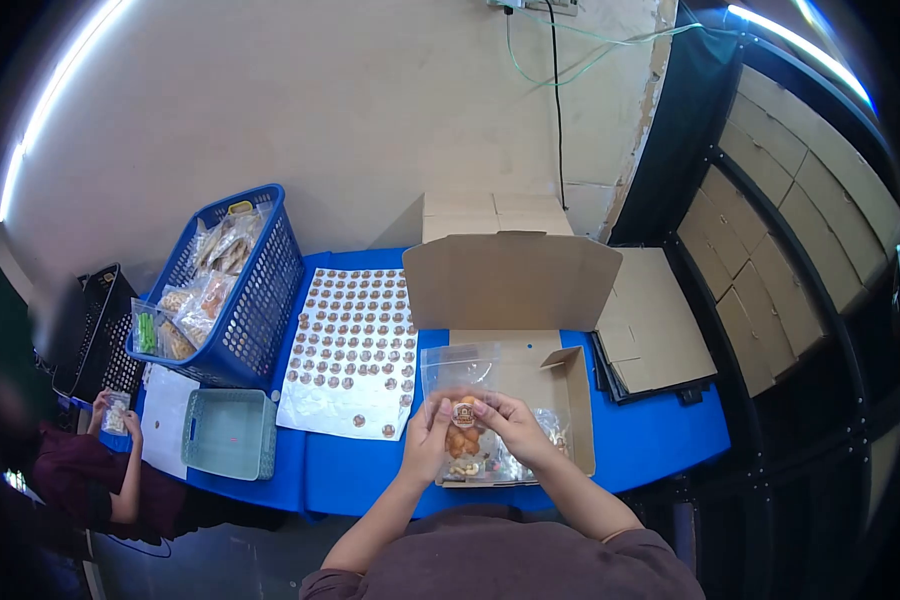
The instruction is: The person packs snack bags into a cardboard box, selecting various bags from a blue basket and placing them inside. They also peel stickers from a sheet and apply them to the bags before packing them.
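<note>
Both my hands grip a clear zip bag [460, 369] of orange-brown pieces, upright over the front of an open cardboard box [578, 410]. My left hand [428, 437] pinches the bag's left side. On its right side, my right hand [513, 428] has its thumb close to a round brown sticker [463, 414] on the bag's front. Below the hands, more clear bags [510, 466] lie in the box, one with what look like cashews [462, 468]. The box lid [511, 281] stands raised at the back. Left of the box lies a sheet of round stickers [355, 345], with gaps near its lower end.
A blue basket [257, 325] full of packed bags stands at the left, with a pale green basket [228, 394] before it. Flat cardboard [655, 320] is stacked at the right. At far left, a co-worker's hands [118, 421] hold a small bag.
</note>
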{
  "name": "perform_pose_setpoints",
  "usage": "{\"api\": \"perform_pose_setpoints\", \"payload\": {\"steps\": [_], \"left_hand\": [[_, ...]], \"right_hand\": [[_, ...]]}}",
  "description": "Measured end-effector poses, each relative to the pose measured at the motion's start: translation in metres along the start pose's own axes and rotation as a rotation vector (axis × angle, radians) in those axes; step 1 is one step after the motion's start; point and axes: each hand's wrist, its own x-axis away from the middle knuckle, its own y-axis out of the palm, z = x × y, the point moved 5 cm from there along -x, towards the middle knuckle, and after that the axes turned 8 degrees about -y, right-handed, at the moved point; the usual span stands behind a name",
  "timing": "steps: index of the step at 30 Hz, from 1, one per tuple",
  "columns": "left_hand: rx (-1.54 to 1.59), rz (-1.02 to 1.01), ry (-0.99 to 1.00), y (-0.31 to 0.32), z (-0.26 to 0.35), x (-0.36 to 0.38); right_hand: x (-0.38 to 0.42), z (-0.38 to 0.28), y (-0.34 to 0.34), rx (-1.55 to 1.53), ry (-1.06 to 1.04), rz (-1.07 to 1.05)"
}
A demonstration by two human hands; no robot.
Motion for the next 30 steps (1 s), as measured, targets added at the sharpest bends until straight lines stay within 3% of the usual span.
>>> {"api": "perform_pose_setpoints", "payload": {"steps": [3,5,8,10,12,14,16,18,26,28,30], "left_hand": [[0.036,0.016,0.016,-0.005,-0.007,0.005],[0.066,0.032,0.059,-0.003,-0.006,0.007],[-0.042,-0.007,0.083,0.013,0.001,0.015],[-0.086,-0.187,0.009,0.028,0.003,0.019],[-0.122,-0.204,0.009,0.036,0.004,0.021],[-0.116,-0.003,0.235,0.032,0.013,0.023],[0.025,0.103,0.316,0.026,0.019,0.017],[-0.096,0.072,0.156,0.001,0.001,0.006],[-0.187,0.124,0.052,-0.02,-0.001,0.004],[-0.249,0.0,-0.026,-0.015,0.006,0.006],[-0.151,0.118,0.048,-0.018,0.012,0.007]], "right_hand": [[-0.002,0.003,0.001,-0.062,0.026,-0.069],[-0.002,-0.02,0.009,-0.059,-0.119,-0.002],[-0.007,-0.037,0.011,-0.032,-0.155,-0.027],[-0.011,-0.037,0.0,-0.105,-0.18,0.044],[-0.011,-0.039,-0.011,-0.008,-0.23,0.004],[-0.009,-0.041,-0.014,-0.057,-0.226,0.068],[-0.005,-0.037,-0.013,0.155,-0.253,0.028],[0.001,-0.035,-0.009,0.239,-0.238,-0.016],[0.008,-0.023,-0.02,0.263,-0.134,-0.218],[0.009,-0.024,-0.02,0.273,-0.115,-0.255],[0.01,-0.025,-0.028,0.196,-0.138,-0.118]]}}
